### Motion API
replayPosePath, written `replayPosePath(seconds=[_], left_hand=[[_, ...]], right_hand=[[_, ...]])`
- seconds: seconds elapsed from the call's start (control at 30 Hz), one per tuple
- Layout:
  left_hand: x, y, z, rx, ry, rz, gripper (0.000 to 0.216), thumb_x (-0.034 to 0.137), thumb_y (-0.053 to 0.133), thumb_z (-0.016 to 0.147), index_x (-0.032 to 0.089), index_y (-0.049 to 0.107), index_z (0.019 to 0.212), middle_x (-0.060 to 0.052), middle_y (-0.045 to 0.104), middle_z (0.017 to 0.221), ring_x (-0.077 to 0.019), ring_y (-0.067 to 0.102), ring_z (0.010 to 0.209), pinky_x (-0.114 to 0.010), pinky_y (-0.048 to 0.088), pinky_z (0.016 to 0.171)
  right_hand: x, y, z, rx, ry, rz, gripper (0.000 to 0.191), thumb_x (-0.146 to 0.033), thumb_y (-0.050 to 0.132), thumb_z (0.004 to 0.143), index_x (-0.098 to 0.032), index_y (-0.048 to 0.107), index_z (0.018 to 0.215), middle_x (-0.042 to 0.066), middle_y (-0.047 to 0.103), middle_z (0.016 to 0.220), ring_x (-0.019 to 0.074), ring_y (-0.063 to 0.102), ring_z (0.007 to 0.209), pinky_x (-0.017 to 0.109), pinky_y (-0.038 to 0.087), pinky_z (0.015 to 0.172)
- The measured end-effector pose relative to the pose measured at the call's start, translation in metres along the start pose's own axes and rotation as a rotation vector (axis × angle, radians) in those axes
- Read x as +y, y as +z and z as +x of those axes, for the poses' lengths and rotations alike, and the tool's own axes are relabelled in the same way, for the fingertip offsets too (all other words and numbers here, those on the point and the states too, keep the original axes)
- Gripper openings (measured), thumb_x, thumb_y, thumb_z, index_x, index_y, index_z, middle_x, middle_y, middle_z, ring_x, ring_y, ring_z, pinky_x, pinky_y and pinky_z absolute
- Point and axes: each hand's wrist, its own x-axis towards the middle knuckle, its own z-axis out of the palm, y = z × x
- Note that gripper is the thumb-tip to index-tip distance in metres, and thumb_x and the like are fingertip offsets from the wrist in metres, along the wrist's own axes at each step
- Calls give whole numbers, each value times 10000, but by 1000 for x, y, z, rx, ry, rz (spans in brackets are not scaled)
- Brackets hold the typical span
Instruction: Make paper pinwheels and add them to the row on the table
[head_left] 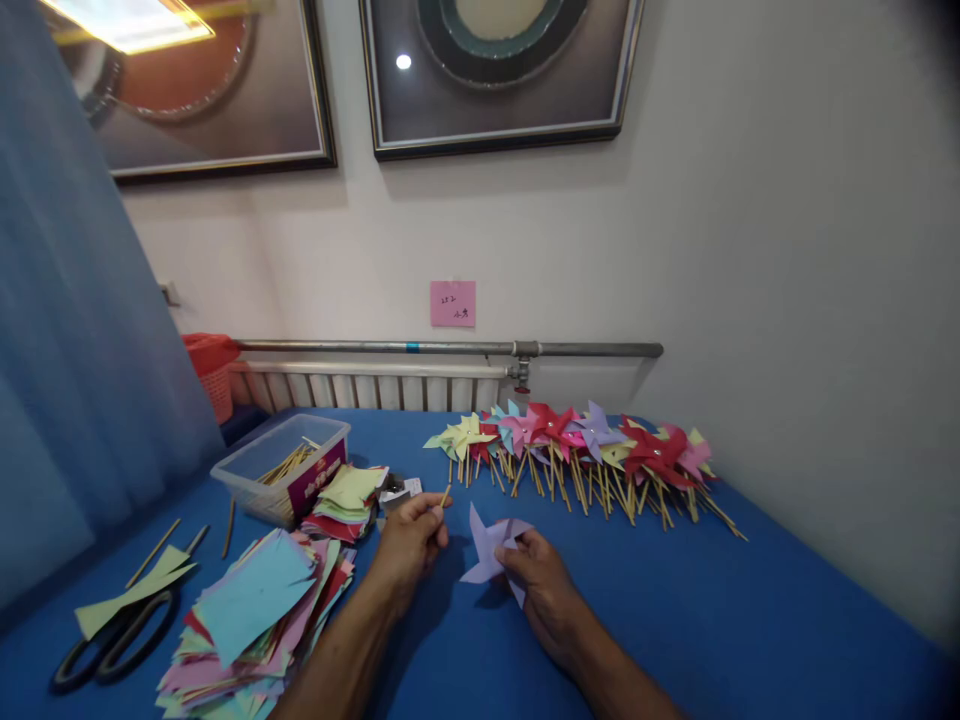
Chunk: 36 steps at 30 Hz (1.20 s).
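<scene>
My left hand (414,535) is closed around a thin wooden stick (446,495), whose tip pokes up past the thumb; the rest of it is hidden in the fingers. To its right, my right hand (541,575) pinches a lilac paper pinwheel (486,545) at its middle, thumb on the front. Stick and pinwheel are apart. Beyond both hands lies a long row of pinwheels (551,430) in several colours, their sticks pointing toward me. Left of my left hand are a stack of small cut papers (349,492) and a small dark item on a white card (405,488).
A clear plastic box (255,455) holds wooden sticks. Nearer lies a big pile of coloured paper (259,595), with black-handled scissors (139,630) under a pale green paper piece (139,590). A red basket (214,375), a radiator (375,388) and a metal pipe (337,347) line the back.
</scene>
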Motion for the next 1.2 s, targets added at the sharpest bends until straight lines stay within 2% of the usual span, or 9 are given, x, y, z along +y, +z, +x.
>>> replayPosePath(seconds=[0.13, 0.27, 0.47, 0.6, 0.73, 0.83, 1.03, 1.2], left_hand=[[-6, 4, 2, 3, 33, 78, 435, 493, 726, 644, 158, 630, 905, 45, 606, 566, -70, 414, 334, -199, 214, 352], [-10, 6, 3, 23, 7, 143, 354, 473, 696, 665, 181, 587, 830, 35, 631, 584, -80, 452, 348, -200, 238, 358], [-14, 8, 2, 67, -22, 185, 336, 489, 673, 666, 196, 541, 768, 36, 618, 586, -70, 431, 357, -194, 222, 357], [-15, 8, 2, 62, -50, 143, 373, 540, 635, 713, 188, 571, 817, 20, 636, 627, -71, 414, 360, -196, 189, 354], [-17, 6, 5, 46, -92, 168, 267, 464, 580, 793, 200, 565, 830, 24, 626, 541, -87, 383, 312, -208, 162, 362], [-23, 4, 7, 7, -84, 255, 181, 381, 591, 813, 221, 534, 751, 25, 612, 485, -94, 372, 294, -216, 169, 375], [-38, 5, 5, -177, -22, 421, 248, 385, 653, 808, 199, 594, 653, 49, 530, 472, -104, 432, 359, -220, 284, 413], [-37, 8, 1, -158, -68, 470, 219, 395, 649, 818, 204, 571, 746, 52, 565, 485, -105, 435, 342, -211, 271, 396]], right_hand=[[0, -1, -1, -4, -5, -10, 311, -231, 799, 625, -180, 702, 916, 2, 712, 740, 151, 634, 637, 233, 495, 580], [2, -3, -1, -21, -9, -18, 322, -238, 812, 639, -184, 702, 937, 12, 728, 782, 157, 650, 646, 242, 510, 597], [5, -3, 1, -49, -39, 13, 366, -230, 817, 645, -185, 680, 981, 7, 734, 793, 164, 668, 659, 253, 526, 612], [5, -2, 0, -14, -67, 26, 373, -198, 824, 608, -191, 678, 952, 8, 740, 801, 169, 659, 672, 250, 511, 597], [6, -3, 2, 33, -58, 33, 401, -180, 809, 594, -202, 672, 971, -2, 737, 807, 167, 651, 665, 250, 501, 599], [6, -3, 2, 50, -56, 37, 416, -190, 807, 593, -203, 665, 984, 0, 737, 827, 175, 657, 679, 254, 497, 599], [3, -1, 1, 14, -39, 36, 436, -189, 818, 600, -195, 656, 1005, 22, 763, 907, 201, 698, 810, 257, 504, 674], [2, 0, 2, 53, -51, 25, 450, -183, 827, 559, -202, 657, 975, 7, 751, 840, 199, 685, 760, 266, 496, 669]])
